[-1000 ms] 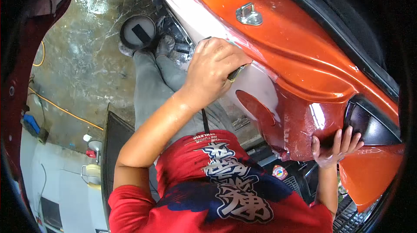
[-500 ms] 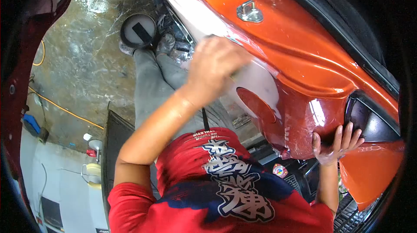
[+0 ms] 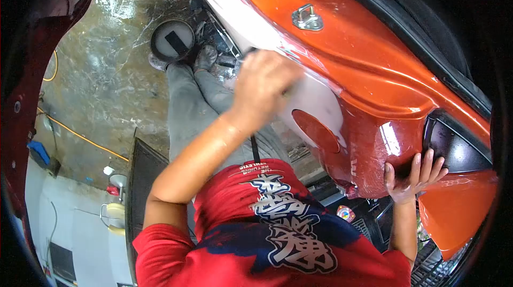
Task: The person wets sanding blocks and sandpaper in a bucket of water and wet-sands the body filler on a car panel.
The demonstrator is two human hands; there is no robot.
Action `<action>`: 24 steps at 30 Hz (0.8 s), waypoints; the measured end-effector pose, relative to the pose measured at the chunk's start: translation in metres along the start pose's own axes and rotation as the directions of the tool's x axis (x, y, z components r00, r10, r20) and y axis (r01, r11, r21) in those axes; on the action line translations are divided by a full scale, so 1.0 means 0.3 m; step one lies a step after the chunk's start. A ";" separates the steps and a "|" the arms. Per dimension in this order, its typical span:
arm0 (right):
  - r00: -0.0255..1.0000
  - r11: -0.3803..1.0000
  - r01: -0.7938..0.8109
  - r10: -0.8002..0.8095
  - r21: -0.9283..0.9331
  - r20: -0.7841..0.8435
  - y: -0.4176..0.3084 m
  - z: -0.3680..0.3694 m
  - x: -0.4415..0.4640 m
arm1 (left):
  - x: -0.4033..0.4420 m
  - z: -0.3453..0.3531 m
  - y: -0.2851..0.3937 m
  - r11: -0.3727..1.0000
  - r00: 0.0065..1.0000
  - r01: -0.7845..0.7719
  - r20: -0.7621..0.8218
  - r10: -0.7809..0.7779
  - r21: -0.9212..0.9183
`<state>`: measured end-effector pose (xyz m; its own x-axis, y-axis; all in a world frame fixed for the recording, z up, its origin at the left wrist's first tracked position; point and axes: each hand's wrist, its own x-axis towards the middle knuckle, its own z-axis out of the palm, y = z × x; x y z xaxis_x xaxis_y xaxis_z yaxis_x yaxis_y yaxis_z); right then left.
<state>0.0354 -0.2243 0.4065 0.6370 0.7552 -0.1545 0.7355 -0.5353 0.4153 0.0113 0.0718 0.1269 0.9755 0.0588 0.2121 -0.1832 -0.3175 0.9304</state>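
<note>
My left hand [image 3: 265, 85], blurred by motion, is closed over the pale, primer-like patch [image 3: 315, 97] on an orange car body [image 3: 347, 57]. A dark edge shows by its knuckles, but what it grips is mostly hidden. My right hand [image 3: 416, 177] lies with fingers spread against the red lower part of the body [image 3: 374, 153], fingertips beside a black glossy panel [image 3: 454, 145]. Below the patch is a round-edged red area [image 3: 316, 131]. A metal door striker [image 3: 308, 18] sticks out of the orange surface.
A round basin [image 3: 186, 29] of whitish liquid with a dark rectangular block [image 3: 175, 43] stands by my feet on the wet floor. An orange cable [image 3: 80, 136] runs across the floor. A black rubber seal [image 3: 422, 54] edges the opening. A dark panel [image 3: 152, 164] stands at left.
My left hand has shifted slightly left and down over the pale patch. My right hand stays against the body. The whole view has shifted a little.
</note>
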 end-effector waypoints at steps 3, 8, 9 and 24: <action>1.000 1.000 -0.002 0.002 -0.003 0.011 -0.003 0.000 0.003 | 0.020 -0.010 0.015 0.999 0.999 -0.039 0.009 0.039 -0.021; 1.000 1.000 -0.016 0.016 -0.018 -0.013 -0.002 0.006 -0.010 | 0.010 -0.045 -0.062 0.996 0.999 0.015 0.038 -0.019 0.082; 1.000 1.000 -0.018 0.018 -0.014 -0.014 -0.002 0.007 -0.010 | 0.026 -0.034 0.001 0.999 1.000 0.004 0.028 -0.006 0.039; 0.999 0.998 -0.053 0.053 0.024 -0.012 -0.007 0.007 -0.005 | -0.128 0.038 0.092 0.880 0.851 0.475 0.258 -0.458 -0.001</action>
<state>0.0332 -0.2252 0.4040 0.6720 0.7305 -0.1213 0.7063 -0.5831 0.4014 -0.0298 0.0499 0.1410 0.9451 -0.0487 -0.3231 0.3016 -0.2509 0.9198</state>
